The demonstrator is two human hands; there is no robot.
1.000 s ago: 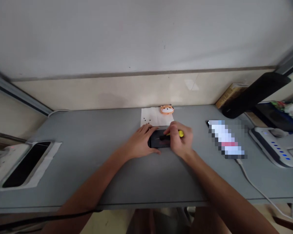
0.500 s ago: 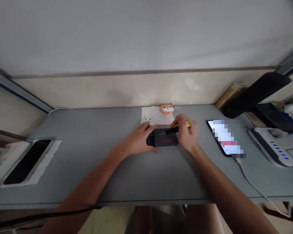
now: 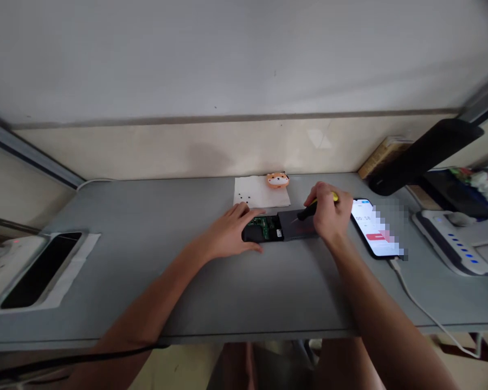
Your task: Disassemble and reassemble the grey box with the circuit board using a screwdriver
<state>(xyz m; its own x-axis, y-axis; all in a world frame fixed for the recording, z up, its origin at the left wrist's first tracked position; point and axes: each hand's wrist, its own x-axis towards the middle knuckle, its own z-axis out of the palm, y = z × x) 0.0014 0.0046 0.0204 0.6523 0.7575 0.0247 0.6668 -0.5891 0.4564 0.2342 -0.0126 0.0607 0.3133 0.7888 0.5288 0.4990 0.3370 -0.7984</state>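
Observation:
A small black electronic device (image 3: 254, 233) lies on the grey desk, with part of its green circuit board showing. My left hand (image 3: 230, 232) grips its left end, thumb at the near edge and fingers at the far edge. The dark grey cover (image 3: 289, 229) sits shifted to the right, overlapping the device's right side. In my right hand (image 3: 329, 214) is a screwdriver (image 3: 309, 210) with a black and yellow handle, its tip on or just over the cover. Whether the right hand also touches the cover is hard to make out.
Behind the device is a white paper (image 3: 260, 197) with several tiny dark screws (image 3: 244, 197) and an orange animal-faced case (image 3: 277, 180). A lit phone (image 3: 370, 227) on a cable lies right, near a power strip (image 3: 455, 241). Another phone (image 3: 43, 271) lies left. A black cylinder (image 3: 423, 157) leans back right.
The cover has slid right along with my right hand and the screwdriver, exposing more of the circuit board. My left hand has stayed at the device's left end.

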